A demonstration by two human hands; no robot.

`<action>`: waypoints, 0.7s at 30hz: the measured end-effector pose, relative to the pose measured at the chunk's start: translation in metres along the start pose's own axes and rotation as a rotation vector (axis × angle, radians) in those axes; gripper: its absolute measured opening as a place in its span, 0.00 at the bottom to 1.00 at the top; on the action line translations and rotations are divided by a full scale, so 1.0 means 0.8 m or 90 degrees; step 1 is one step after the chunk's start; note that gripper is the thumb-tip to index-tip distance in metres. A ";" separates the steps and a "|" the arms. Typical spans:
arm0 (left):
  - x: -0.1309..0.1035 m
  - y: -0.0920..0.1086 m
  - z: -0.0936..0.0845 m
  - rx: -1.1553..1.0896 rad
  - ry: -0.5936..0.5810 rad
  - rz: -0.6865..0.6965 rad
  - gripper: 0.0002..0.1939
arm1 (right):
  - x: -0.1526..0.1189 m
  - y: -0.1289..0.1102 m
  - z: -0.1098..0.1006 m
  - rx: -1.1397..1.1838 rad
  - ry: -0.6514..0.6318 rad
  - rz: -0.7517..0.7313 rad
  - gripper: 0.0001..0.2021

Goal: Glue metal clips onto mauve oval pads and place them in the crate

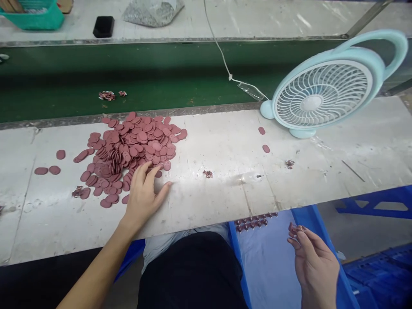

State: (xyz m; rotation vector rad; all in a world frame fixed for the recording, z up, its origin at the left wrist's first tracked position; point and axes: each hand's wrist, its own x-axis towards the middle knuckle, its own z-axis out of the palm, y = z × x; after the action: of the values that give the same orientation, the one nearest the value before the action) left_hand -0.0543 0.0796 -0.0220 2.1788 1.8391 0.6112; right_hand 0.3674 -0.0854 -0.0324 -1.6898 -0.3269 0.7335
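Observation:
My left hand (143, 195) rests at the near right edge of a heap of reddish oval discs (141, 137). Its fingers are spread, the tips at the discs, and nothing shows in its grasp. Over a blue tray (317, 225), my right hand (313, 262) pinches a small reddish-brown piece (293, 229) between thumb and fingers; its exact kind is too small to make out. Rows of small dark reddish-brown pieces (252, 223) stand on the pale lining at the tray's far end.
A light-blue fan (322, 94) stands at the back right, its white cord (222, 53) running up. A clear bottle with a dark tip (252, 177) lies mid-table. Small brown pieces (207, 174) and loose discs are scattered about. Beyond lies a green strip (180, 77).

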 end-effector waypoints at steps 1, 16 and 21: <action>0.006 -0.001 0.001 0.013 -0.012 0.022 0.33 | 0.005 0.006 -0.013 0.000 0.024 -0.005 0.15; -0.009 0.025 0.019 0.052 -0.158 0.176 0.36 | 0.063 0.170 -0.104 -0.286 0.024 0.024 0.16; -0.037 0.049 0.028 0.041 -0.172 0.231 0.36 | 0.104 0.191 -0.098 -0.456 -0.033 -0.002 0.13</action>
State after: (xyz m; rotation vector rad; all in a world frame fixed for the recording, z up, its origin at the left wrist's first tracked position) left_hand -0.0134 0.0452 -0.0303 2.5162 1.3594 0.3017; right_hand 0.4539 -0.1372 -0.1948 -2.3387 -0.6869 0.7003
